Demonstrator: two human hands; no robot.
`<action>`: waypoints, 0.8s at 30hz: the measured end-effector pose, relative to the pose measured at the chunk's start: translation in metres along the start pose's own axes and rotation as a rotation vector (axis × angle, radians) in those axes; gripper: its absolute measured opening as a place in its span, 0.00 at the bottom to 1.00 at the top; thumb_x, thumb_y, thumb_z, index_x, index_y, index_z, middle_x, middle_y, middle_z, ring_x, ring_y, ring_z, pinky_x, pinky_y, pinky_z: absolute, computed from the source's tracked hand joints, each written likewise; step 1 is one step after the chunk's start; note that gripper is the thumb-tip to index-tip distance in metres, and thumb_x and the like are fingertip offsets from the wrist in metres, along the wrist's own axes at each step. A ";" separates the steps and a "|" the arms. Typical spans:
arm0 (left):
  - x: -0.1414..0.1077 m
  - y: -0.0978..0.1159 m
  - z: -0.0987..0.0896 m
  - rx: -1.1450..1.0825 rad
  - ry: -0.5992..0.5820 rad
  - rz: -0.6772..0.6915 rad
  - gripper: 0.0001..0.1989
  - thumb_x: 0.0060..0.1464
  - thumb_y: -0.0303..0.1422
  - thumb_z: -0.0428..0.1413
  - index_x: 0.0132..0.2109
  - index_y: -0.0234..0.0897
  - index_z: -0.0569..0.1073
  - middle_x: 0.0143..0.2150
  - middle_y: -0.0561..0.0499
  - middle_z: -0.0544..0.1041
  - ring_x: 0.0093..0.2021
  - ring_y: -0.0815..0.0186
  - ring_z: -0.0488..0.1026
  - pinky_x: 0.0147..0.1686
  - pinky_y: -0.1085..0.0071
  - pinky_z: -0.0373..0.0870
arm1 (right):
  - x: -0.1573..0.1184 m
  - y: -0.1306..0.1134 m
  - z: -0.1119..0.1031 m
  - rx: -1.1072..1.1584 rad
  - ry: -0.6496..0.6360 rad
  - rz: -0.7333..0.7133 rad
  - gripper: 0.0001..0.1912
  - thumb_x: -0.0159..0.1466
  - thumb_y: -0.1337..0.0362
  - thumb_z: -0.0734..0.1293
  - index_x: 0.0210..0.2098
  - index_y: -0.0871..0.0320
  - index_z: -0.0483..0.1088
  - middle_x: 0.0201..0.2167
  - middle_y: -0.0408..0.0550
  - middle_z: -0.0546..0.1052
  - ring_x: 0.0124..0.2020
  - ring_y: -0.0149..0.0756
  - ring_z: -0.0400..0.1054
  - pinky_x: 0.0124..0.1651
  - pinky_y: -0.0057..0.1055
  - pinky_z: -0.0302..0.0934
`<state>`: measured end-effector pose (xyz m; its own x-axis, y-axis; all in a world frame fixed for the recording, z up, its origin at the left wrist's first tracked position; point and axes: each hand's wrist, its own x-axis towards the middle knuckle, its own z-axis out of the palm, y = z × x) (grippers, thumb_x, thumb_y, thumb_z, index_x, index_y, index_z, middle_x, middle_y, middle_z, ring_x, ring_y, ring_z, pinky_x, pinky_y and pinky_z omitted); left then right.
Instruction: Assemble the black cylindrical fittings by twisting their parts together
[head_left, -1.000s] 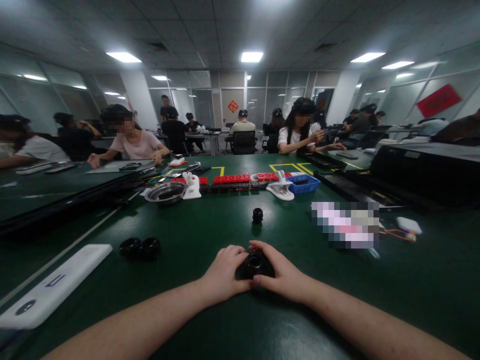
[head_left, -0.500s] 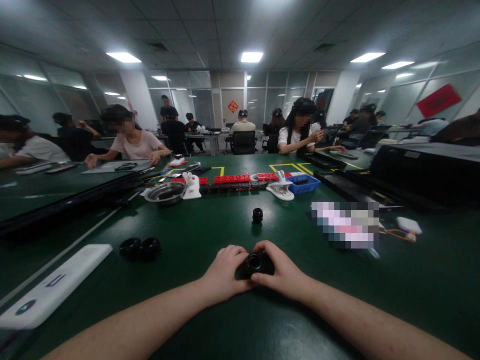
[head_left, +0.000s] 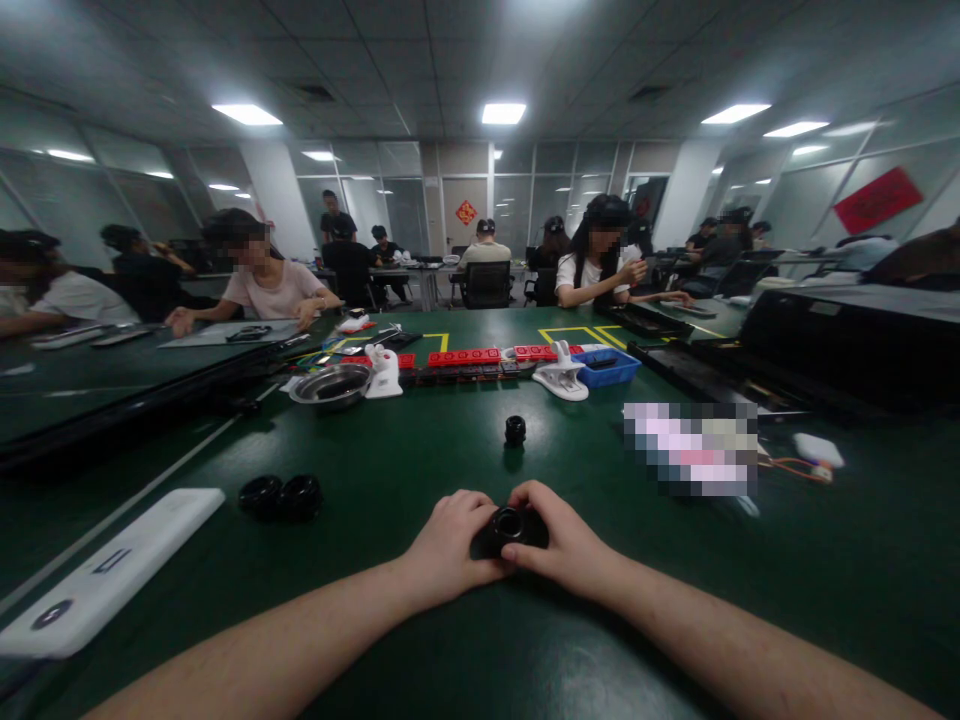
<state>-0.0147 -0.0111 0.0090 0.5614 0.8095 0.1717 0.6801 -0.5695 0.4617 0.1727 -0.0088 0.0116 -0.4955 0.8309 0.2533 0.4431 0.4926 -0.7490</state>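
Low over the green table, a black hollow round part (head_left: 508, 523) sits between my two hands, its open end facing up and toward me. My left hand (head_left: 454, 540) curls around its left side, thumb and fingers closed in. From the right, my right hand (head_left: 561, 545) grips it with the thumb on the near side and the index finger over the far side. The part's lower portion is hidden in shadow and behind fingers. A smaller black ribbed part (head_left: 515, 431) stands upright beyond my hands. To the left lie two black round parts (head_left: 281, 497), side by side.
A long white panel (head_left: 124, 560) lies at the left. Farther back are a metal bowl (head_left: 319, 400), white clip-like stands (head_left: 384, 372), red strips (head_left: 463, 358) and a blue tray (head_left: 609, 375). A black case (head_left: 847, 345) stands right. Co-workers sit across the table.
Both hands stay in place around the black hollow round part, with hardly any visible shift. Across the table at left, a co-worker's hands have moved slightly.
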 end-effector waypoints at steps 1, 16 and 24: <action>0.000 0.000 0.000 0.002 -0.002 0.000 0.17 0.44 0.42 0.57 0.41 0.39 0.69 0.42 0.50 0.67 0.43 0.60 0.63 0.42 0.64 0.60 | 0.000 -0.001 -0.001 0.000 -0.010 -0.032 0.16 0.51 0.65 0.67 0.39 0.59 0.62 0.36 0.48 0.68 0.37 0.38 0.63 0.40 0.36 0.59; -0.002 0.000 -0.001 0.000 0.001 -0.002 0.19 0.44 0.44 0.56 0.42 0.39 0.68 0.42 0.50 0.67 0.43 0.59 0.63 0.42 0.64 0.60 | 0.000 -0.002 -0.001 0.008 -0.035 -0.082 0.18 0.52 0.66 0.67 0.42 0.57 0.62 0.39 0.48 0.68 0.41 0.39 0.63 0.44 0.37 0.58; -0.001 0.000 0.000 0.007 -0.006 0.002 0.19 0.45 0.45 0.55 0.42 0.40 0.68 0.43 0.49 0.67 0.43 0.59 0.63 0.43 0.63 0.60 | -0.002 0.003 0.002 0.081 -0.040 -0.045 0.27 0.51 0.64 0.68 0.49 0.59 0.57 0.45 0.52 0.66 0.46 0.41 0.62 0.48 0.40 0.56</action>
<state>-0.0155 -0.0115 0.0093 0.5655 0.8076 0.1673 0.6825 -0.5721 0.4549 0.1735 -0.0091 0.0078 -0.5437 0.7965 0.2644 0.3582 0.5052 -0.7852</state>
